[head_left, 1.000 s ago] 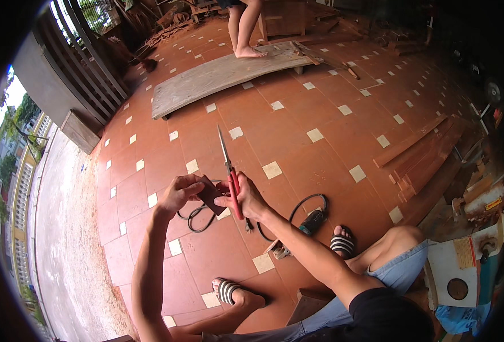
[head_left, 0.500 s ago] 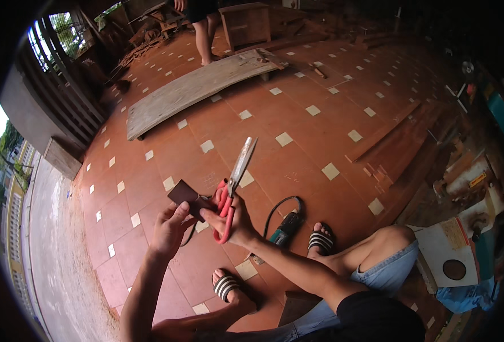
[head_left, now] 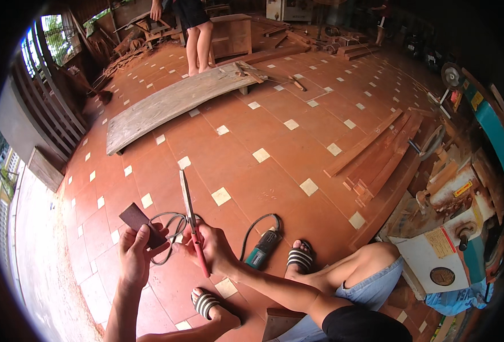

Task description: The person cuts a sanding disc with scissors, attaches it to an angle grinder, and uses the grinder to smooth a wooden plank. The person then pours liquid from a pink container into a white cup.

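Observation:
A small dark brown rectangle, which looks like sandpaper (head_left: 136, 218), is pinched between the thumb and fingers of my left hand (head_left: 136, 251). My right hand (head_left: 213, 249) grips a pair of scissors (head_left: 187, 196) with red handles, the metal blades pointing up and away from me. In this view the scissors stand nearly edge-on, apart from the brown piece. Beyond my hands on the tiled floor lies a teal power tool (head_left: 263, 248), its dark cord looping behind the scissors.
A low wooden bench (head_left: 172, 105) stands ahead, with a person's legs (head_left: 198, 48) behind it. Wooden boards (head_left: 386, 154) lie on the floor at right, near a white and teal machine (head_left: 434, 259). A wooden cabinet (head_left: 232, 37) stands at the back.
My hands have moved apart, the left one leftward with the brown piece. The scissors have turned more upright and come away from it. The view has shifted to the right.

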The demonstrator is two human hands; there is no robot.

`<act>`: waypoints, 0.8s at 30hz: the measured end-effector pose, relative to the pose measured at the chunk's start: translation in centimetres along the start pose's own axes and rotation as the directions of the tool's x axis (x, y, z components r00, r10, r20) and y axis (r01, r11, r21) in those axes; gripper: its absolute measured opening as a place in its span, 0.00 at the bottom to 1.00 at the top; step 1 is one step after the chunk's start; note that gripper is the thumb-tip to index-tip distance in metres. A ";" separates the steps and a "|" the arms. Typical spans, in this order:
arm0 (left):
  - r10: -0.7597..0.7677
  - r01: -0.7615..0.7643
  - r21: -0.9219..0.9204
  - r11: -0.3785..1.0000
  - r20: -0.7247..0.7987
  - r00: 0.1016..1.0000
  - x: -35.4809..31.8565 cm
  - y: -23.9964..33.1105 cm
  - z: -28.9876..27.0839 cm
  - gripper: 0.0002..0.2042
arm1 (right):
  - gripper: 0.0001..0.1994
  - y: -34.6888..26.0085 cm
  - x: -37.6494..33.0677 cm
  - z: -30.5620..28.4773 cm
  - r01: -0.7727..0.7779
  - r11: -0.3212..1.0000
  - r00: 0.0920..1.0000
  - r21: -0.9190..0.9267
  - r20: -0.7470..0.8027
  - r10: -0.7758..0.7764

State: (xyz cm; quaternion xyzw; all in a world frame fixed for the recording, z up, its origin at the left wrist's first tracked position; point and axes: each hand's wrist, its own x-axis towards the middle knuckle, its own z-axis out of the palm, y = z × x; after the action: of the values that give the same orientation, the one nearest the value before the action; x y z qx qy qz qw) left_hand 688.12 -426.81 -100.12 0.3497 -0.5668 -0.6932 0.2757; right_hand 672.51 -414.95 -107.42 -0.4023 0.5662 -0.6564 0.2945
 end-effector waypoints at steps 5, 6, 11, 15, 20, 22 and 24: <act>0.049 -0.053 0.118 0.992 0.036 0.998 0.2 1.9 -2.3 0.13 | 0.19 0.5 -0.4 -2.0 -0.015 0.988 0.992 -0.154 0.122 0.034; 0.069 -0.078 0.127 0.989 0.072 0.995 0.0 2.6 -2.2 0.15 | 0.18 1.6 -0.8 -1.3 -0.050 0.995 0.989 -0.088 0.133 0.062; 0.054 -0.063 0.112 0.992 0.079 0.995 -2.5 3.4 -3.2 0.16 | 0.10 1.9 -2.1 1.1 -0.162 0.984 0.906 -0.072 0.385 0.178; 0.078 -0.096 0.150 0.984 0.124 0.989 -2.4 2.4 -4.0 0.15 | 0.25 0.4 -2.1 0.9 -0.368 0.930 0.801 0.003 0.510 0.315; 0.099 -0.110 0.233 0.966 0.058 0.993 -2.3 2.1 -3.3 0.12 | 0.16 -1.1 -2.3 0.7 -0.228 0.971 0.807 -0.070 0.545 0.229; 0.118 -0.132 0.253 0.958 0.069 0.991 -2.1 1.8 -2.9 0.12 | 0.16 -1.0 -2.4 0.7 -0.212 0.969 0.797 -0.125 0.552 0.246; 0.129 -0.145 0.272 0.951 0.078 0.989 -2.0 1.5 -2.4 0.11 | 0.16 -0.9 -2.5 0.7 -0.220 0.965 0.786 -0.144 0.560 0.263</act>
State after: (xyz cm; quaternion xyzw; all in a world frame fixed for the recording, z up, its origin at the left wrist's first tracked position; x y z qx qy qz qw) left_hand 691.23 -426.94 -98.56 0.3239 -0.6889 -0.5964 0.2546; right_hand 674.45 -413.10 -107.03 -0.5155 0.5209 -0.4407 0.5183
